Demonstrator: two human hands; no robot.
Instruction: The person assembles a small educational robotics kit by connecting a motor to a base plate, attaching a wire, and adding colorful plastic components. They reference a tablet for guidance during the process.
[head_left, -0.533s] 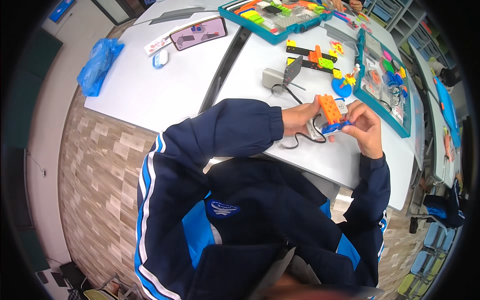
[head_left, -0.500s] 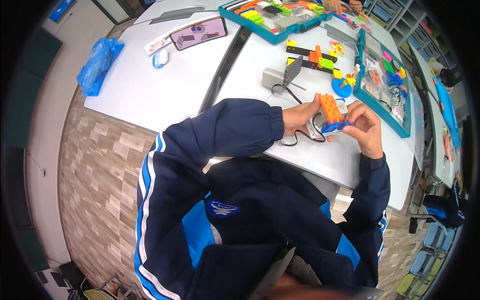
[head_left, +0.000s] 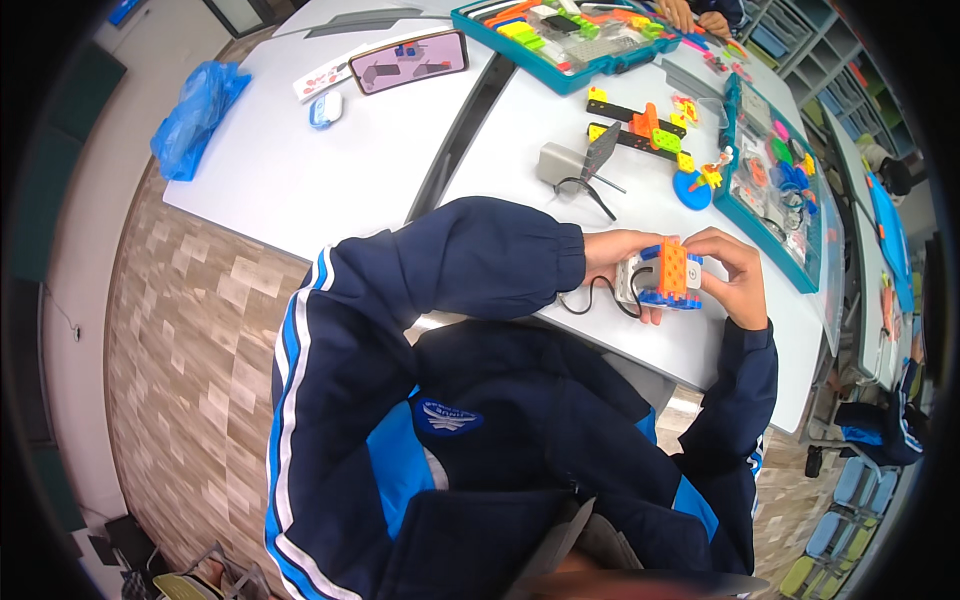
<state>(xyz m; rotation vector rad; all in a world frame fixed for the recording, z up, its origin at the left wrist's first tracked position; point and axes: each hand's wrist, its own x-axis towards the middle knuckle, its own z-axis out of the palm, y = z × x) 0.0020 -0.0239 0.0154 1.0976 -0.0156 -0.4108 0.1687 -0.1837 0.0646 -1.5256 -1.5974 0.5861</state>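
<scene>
A small building-block assembly, with an orange block and blue pieces on a white module, is held above the table's near edge. My left hand is closed round its left side and underside, with fingertips showing below. On the right, the thumb and fingers of my right hand grip the assembly's upper right side; just what they pinch is hidden. A black cable loops from the assembly. Beyond it stand a grey box and a dark panel.
Further right lie a black-beam model with coloured blocks and a blue disc. Teal parts cases line the right and back. A phone, a small white case and a blue bag are at left. Another person's hands show at the back.
The assembly has been turned so the orange block faces up more squarely. My right fingers have shifted from the lower blue piece to its upper right side. The view has swung slightly.
</scene>
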